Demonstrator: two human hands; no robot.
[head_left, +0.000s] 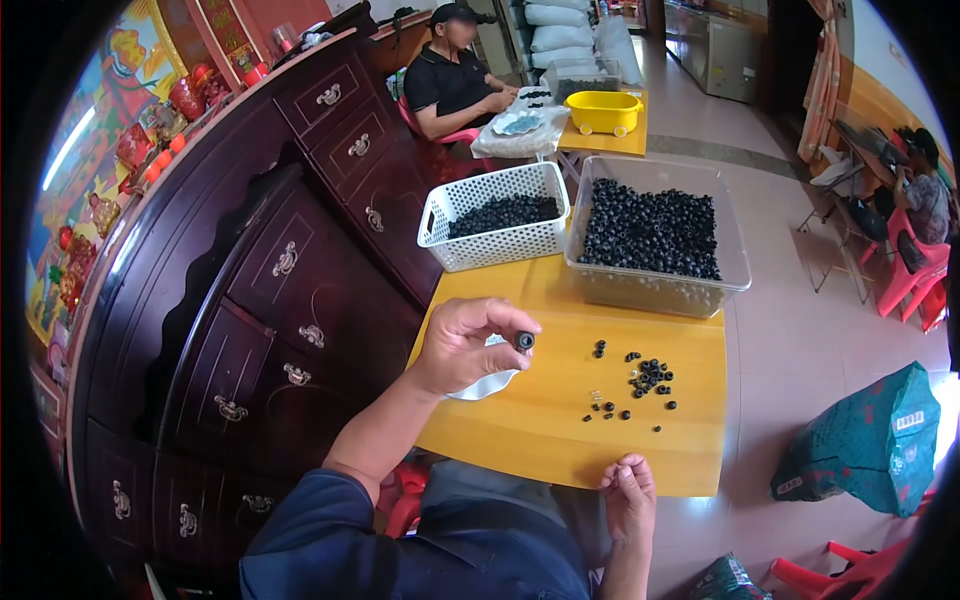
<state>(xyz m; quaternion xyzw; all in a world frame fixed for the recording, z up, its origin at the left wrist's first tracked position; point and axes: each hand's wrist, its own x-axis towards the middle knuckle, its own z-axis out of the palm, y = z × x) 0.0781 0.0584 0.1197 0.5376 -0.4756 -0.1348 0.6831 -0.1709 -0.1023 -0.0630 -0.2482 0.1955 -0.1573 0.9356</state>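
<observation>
Above the yellow table (540, 450), the left hand (465, 345) pinches 1 small black part (525, 341) between thumb and fingers. Near the table's front edge, the right hand (630, 492) has its fingers curled in; I cannot tell whether it grips anything. Partly hidden under the left hand is a white dish (490, 386). Rightward lie loose black parts (652, 376); beyond, 2 containers, a white basket (500, 250) and a clear bin (650, 292), hold more.

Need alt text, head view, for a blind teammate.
A person's left hand holds a small black piece above a yellow table, the right hand by its near edge. Loose black pieces lie toward the right; a white basket and clear bin of more stand behind.
</observation>
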